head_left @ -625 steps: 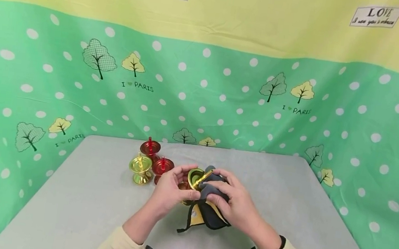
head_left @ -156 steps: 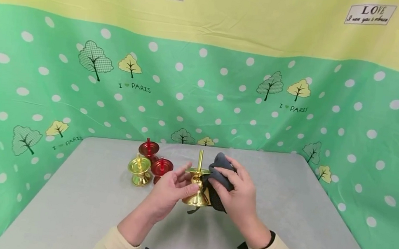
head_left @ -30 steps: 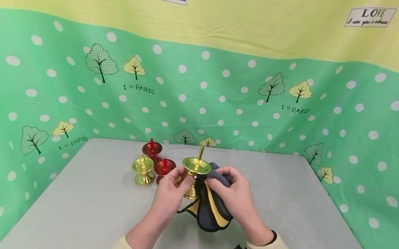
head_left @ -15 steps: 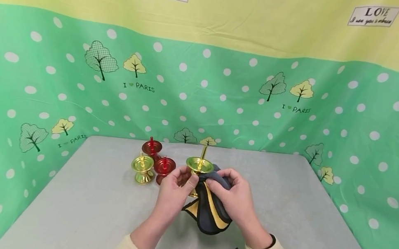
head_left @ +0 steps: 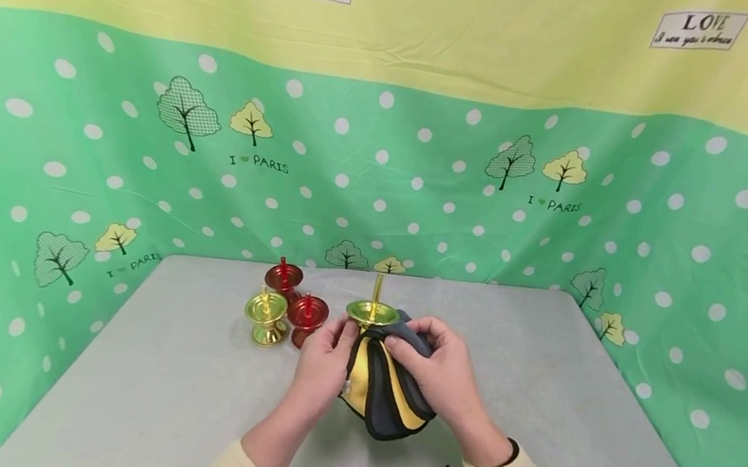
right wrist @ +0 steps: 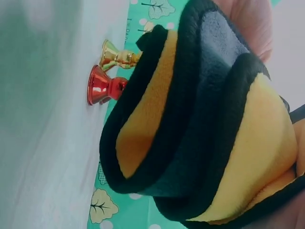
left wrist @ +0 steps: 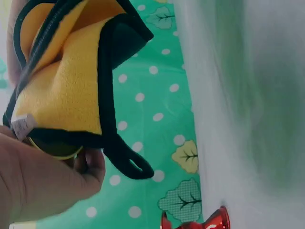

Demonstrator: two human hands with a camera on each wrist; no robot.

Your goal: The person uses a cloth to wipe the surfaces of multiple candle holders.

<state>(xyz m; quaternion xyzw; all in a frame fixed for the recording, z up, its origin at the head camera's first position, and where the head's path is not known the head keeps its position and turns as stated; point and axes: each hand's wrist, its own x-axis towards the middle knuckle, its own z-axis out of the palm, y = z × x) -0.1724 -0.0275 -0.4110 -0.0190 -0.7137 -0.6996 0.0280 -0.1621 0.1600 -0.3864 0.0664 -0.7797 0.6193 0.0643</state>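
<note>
We are holding a gold holder (head_left: 371, 313) upright, its dish and tall spike showing just above our left fingers (head_left: 333, 328), which are gripping it close under the dish. A yellow and dark-grey cloth (head_left: 390, 391) is covering its lower part, so we are not seeing whether its base is touching the table (head_left: 189, 367). Our right fingers (head_left: 431, 323) are pinching the cloth, just right of the dish. Left of the cloth, a second gold holder (head_left: 268, 312) and two red holders (head_left: 317, 313) are standing together.
</note>
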